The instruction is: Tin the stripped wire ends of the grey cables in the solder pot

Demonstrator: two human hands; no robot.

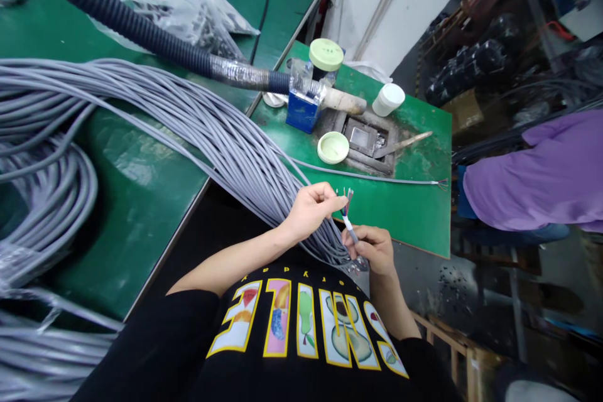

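Observation:
My right hand (378,247) is closed around the end of a grey cable (352,235), just below a white sleeve (347,222). Thin coloured wires (349,201) with bared tips fan out above it. At those wires, my left hand (315,208) pinches one of them between thumb and forefinger. A thick bundle of grey cables (235,138) runs from the left and passes under both hands. Another single cable (367,174) lies across the green table (400,213), its stripped end near the right edge.
A solder pot (360,137) is set in the table, a flat stick (409,141) across it. Around it stand a pale green lid (333,147), a white tub (389,99) and a blue box (301,111) holding an extraction hose (188,50). A person in purple (532,169) is at right.

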